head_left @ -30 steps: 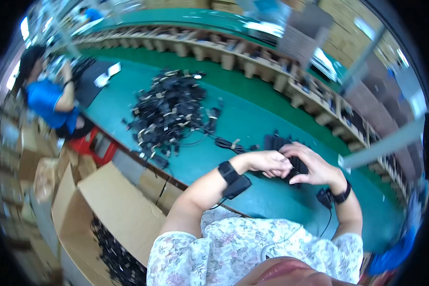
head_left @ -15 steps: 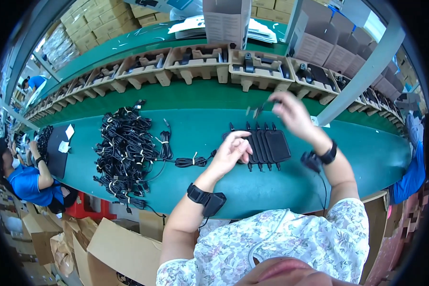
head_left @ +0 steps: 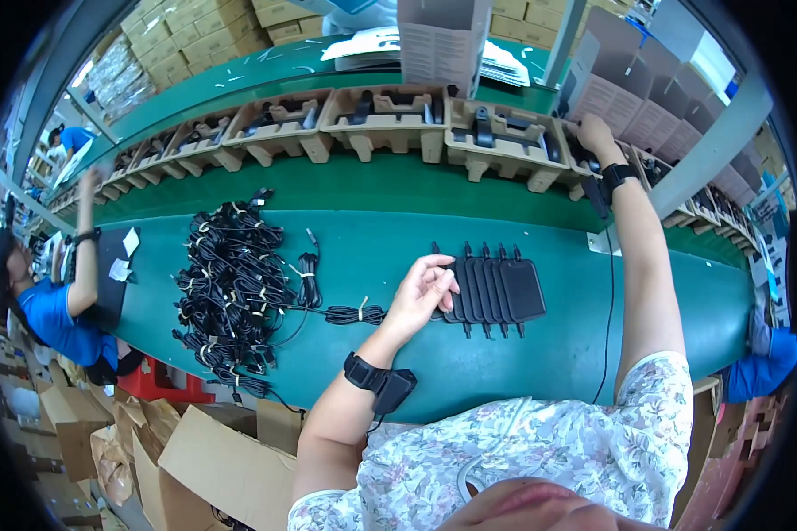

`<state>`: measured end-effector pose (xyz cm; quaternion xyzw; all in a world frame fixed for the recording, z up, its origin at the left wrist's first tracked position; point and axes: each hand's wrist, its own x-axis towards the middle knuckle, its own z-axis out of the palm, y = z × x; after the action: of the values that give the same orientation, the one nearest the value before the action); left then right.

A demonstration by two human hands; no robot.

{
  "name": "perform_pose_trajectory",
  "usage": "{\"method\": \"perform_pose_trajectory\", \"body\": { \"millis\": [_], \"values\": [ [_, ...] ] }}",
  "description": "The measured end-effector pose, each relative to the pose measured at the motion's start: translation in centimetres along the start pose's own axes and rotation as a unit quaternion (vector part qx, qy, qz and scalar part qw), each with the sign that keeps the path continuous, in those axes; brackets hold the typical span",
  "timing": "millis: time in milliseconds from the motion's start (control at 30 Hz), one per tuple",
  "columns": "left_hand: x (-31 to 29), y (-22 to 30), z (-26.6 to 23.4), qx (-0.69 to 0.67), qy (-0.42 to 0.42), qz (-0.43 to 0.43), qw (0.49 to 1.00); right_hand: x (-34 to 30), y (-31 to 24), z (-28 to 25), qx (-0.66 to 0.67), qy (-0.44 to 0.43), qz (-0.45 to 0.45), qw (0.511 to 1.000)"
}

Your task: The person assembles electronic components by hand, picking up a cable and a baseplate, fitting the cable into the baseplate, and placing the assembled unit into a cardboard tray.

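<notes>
My left hand (head_left: 423,296) is closed, its fingers curled in at the left end of a row of overlapping flat black devices (head_left: 524,290) with short plugs at both ends. Whatever its fingers hold is hidden. My right hand (head_left: 596,137) reaches far right to a brown moulded tray (head_left: 578,152) holding black parts. Its fingers are bent down over that tray, and the fingertips are out of sight. A bundled black cable (head_left: 354,314) lies just left of my left hand, beside a large heap of tied black cables (head_left: 230,283).
Beyond the green table (head_left: 372,363) runs a line of brown trays (head_left: 385,124) with black parts. A grey post (head_left: 708,168) stands at right, near upright open boxes (head_left: 633,106). At far left sits a person in blue (head_left: 58,305). An open carton (head_left: 226,456) is below the near edge.
My right hand has moved from above the devices, where it held a small dark piece, out to the tray at far right. My left hand has shifted slightly left, fingers more curled.
</notes>
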<state>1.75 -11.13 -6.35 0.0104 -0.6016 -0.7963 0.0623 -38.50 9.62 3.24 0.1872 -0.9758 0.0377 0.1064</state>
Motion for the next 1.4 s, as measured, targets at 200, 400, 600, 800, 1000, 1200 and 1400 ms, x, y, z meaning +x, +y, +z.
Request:
{"method": "perform_pose_trajectory", "body": {
  "millis": [200,400,600,800,1000,1200,1400],
  "values": [
    [0.2,-0.4,-0.4,0.005,0.015,0.005,1.0,0.9,-0.3,5.8,0.079,0.184,0.111,0.973],
    [0.6,-0.6,-0.8,0.031,0.005,0.006,0.999,4.1,0.5,4.4,0.099,0.081,0.046,0.991],
    [0.1,-1.0,-1.1,0.04,0.016,-0.011,0.999,1.7,-0.3,7.9,0.127,0.192,0.131,0.964],
    [0.7,-1.0,-1.0,0.036,0.059,0.004,0.998,-1.0,1.5,6.3,0.029,0.166,-0.023,0.985],
    [2.0,-2.0,-0.1,0.073,0.047,0.033,0.996,0.7,4.7,4.9,-0.233,0.153,-0.087,0.956],
    [1.0,-1.7,0.0,0.095,0.067,0.043,0.992,-9.5,-3.5,-0.4,-0.153,0.231,-0.221,0.935],
    [0.8,-2.3,-0.5,0.119,0.069,0.035,0.99,-27.0,-8.6,-1.9,0.015,-0.227,-0.383,0.896]
  ]
}}
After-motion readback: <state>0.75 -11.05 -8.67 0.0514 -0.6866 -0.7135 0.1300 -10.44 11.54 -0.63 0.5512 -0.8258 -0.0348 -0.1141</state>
